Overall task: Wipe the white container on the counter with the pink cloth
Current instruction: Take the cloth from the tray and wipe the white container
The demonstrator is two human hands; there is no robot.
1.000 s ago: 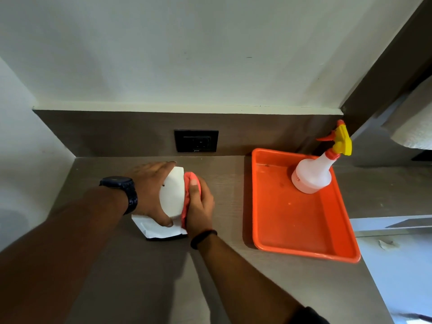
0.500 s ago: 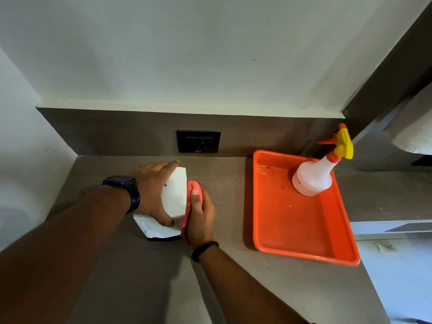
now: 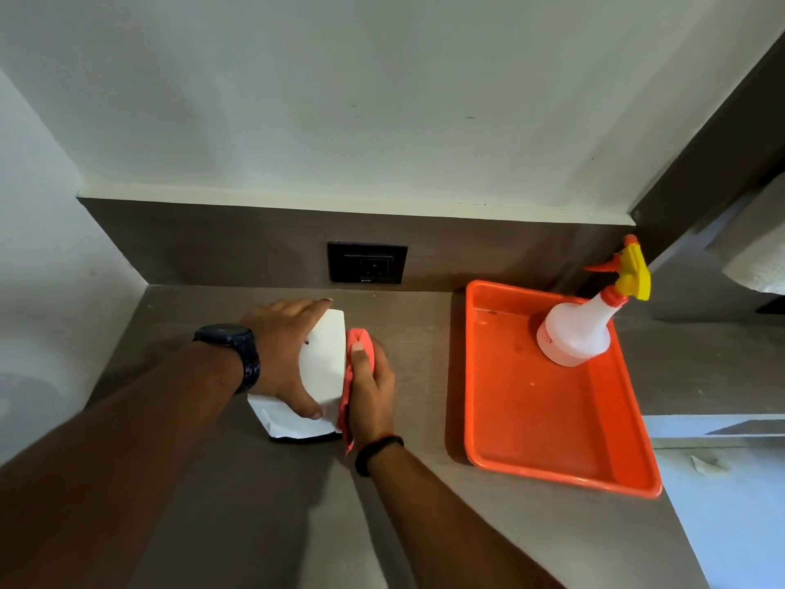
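The white container stands on the brown counter, left of centre, with a dark base showing at its near edge. My left hand wraps over its top and left side, thumb on the near face, a dark watch on the wrist. Against the container's right side my right hand presses the pink cloth, which is bunched under the fingers and hangs down to the counter.
An orange tray lies to the right, holding a white spray bottle with a yellow and orange trigger at its far corner. A black wall socket sits behind the container. A paper towel roll hangs at the right edge.
The right hand and cloth slid slightly down and back along the container's right side. The left hand kept its hold. The camera view shifted a little.
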